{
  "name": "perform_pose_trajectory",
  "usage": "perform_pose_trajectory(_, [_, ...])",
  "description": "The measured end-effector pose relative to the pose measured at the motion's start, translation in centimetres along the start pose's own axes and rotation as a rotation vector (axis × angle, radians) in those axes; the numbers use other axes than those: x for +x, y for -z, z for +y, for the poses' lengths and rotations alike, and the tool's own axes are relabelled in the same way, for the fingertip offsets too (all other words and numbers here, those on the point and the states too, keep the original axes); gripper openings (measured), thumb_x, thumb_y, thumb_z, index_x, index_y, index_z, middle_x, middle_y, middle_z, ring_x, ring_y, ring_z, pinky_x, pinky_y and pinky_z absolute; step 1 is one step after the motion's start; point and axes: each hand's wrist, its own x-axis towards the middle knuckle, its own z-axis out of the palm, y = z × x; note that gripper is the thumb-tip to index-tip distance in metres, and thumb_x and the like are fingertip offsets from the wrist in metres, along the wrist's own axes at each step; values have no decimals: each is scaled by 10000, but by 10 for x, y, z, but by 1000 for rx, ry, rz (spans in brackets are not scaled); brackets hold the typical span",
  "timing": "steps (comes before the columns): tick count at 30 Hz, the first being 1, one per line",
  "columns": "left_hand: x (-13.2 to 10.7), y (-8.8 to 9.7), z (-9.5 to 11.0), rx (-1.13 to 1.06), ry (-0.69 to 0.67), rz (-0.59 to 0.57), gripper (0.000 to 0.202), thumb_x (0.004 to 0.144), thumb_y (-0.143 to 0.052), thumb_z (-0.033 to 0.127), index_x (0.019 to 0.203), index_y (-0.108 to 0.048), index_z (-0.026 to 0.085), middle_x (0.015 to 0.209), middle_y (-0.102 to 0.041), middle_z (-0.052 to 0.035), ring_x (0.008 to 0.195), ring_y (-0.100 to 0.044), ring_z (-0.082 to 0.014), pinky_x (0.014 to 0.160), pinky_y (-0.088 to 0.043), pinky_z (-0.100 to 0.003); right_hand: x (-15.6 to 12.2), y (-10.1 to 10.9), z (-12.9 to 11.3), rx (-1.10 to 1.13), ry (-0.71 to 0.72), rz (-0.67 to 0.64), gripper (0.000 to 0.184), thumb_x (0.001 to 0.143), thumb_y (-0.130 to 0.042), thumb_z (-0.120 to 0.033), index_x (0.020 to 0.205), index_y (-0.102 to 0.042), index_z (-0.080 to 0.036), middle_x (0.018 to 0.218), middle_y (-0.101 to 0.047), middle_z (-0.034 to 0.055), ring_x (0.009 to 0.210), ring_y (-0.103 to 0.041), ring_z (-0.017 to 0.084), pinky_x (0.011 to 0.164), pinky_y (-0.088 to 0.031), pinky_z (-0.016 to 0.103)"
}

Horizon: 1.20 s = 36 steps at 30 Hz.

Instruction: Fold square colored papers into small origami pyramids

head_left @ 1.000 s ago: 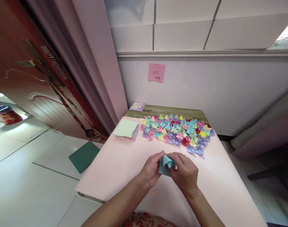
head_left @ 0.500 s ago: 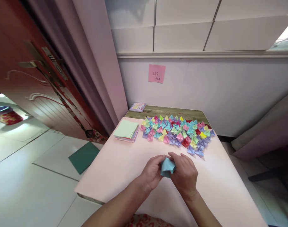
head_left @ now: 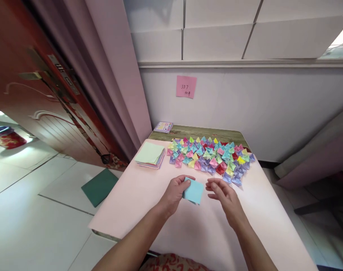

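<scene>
A light-blue sheet of folded origami paper (head_left: 194,191) is pinched at its left edge by my left hand (head_left: 175,192), thumb on top. It looks like a small flat square, held above the table. Just right of the paper, and apart from it, my right hand (head_left: 222,192) has its fingers loosely spread with nothing visible in them. Beyond the hands lies a broad cluster of folded paper pieces (head_left: 207,155) in many colours, pointed tips up. A stack of square paper (head_left: 150,153), pale green on top, rests at the left of the table.
The table (head_left: 137,210) has a pale pink cover and a bare wooden strip at the back. A printed packet (head_left: 163,127) sits in the back left corner. On the wall hangs a pink note (head_left: 186,87). A dark green square (head_left: 100,187) lies on the floor at left.
The blue paper, curled between both hands before, is now a flat square in my left hand. My right hand has let go and moved off to the right.
</scene>
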Motion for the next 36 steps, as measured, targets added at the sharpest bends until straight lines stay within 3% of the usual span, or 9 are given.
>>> perform_pose_trajectory(2, [3, -3, 0, 42, -13, -65, 331, 643, -780, 378, 858, -710, 135, 641, -588, -12, 558, -474, -109, 551, -339, -235, 7, -5, 4, 62, -136, -37, 413, 780, -635, -568, 899, -658, -172, 836, -687, 73, 786, -658, 209, 650, -545, 304])
perform_pose_trajectory(6, [11, -7, -9, 93, -9, -113, 312, 647, -769, 392, 802, -709, 128, 624, -585, -21, 545, -478, -116, 551, -343, -245, 17, -15, 13, 130, -215, -63, 415, 653, -762, -552, 722, -632, -164, 587, -604, -5, 534, -536, 110, 499, -429, 214])
perform_pose_trajectory(12, [17, 1, -19, 58, 31, -68, 399, 686, -741, 468, 904, -698, 136, 719, -611, -29, 616, -524, -128, 600, -394, -253, 19, -12, 29, 193, -266, -24, 391, 599, -802, -506, 693, -655, -156, 546, -578, -14, 493, -497, 97, 447, -353, 196])
perform_pose_trajectory(14, [14, 5, -18, 30, -9, -127, 428, 712, -726, 475, 1000, -677, 162, 866, -637, -56, 748, -577, -162, 682, -443, -282, 20, -9, 33, 242, -314, 66, 398, 581, -807, -501, 712, -652, -158, 569, -582, -15, 499, -508, 99, 442, -347, 193])
perform_pose_trajectory(18, [6, 7, -17, 167, -144, -232, 542, 636, -814, 300, 1132, -627, 187, 1121, -619, -106, 1031, -569, -238, 837, -449, -322, 20, -9, 35, 303, -331, 169, 404, 578, -804, -502, 728, -638, -166, 606, -586, -19, 517, -516, 99, 463, -367, 197])
perform_pose_trajectory(22, [4, 4, -21, 234, -218, -166, 485, 686, -775, 308, 1122, -617, 168, 1075, -637, -109, 979, -585, -233, 815, -451, -321, 16, -13, 29, 302, -277, 154, 390, 600, -801, -498, 712, -629, -167, 620, -582, -17, 543, -517, 102, 505, -398, 213])
perform_pose_trajectory(26, [8, 2, -27, 195, -209, -65, 429, 688, -768, 322, 1051, -629, 143, 998, -650, -106, 907, -606, -223, 760, -461, -306, 13, -14, 23, 275, -227, 118, 384, 622, -785, -516, 684, -626, -173, 585, -544, -26, 525, -481, 102, 484, -375, 216])
perform_pose_trajectory(32, [13, 0, -33, 112, -305, 49, 533, 577, -820, 228, 1061, -606, 166, 872, -613, -31, 769, -599, -161, 683, -474, -258, 9, -19, 21, 295, -203, 55, 396, 645, -764, -547, 757, -659, -182, 611, -567, -17, 507, -463, 104, 454, -336, 219])
perform_pose_trajectory(36, [13, -6, -32, 80, -374, 84, 666, 531, -817, 162, 1146, -563, 198, 954, -591, -24, 774, -612, -147, 684, -494, -247, 8, -29, 24, 333, -185, 32, 393, 665, -764, -539, 737, -656, -167, 565, -519, -38, 458, -371, 64, 429, -288, 203])
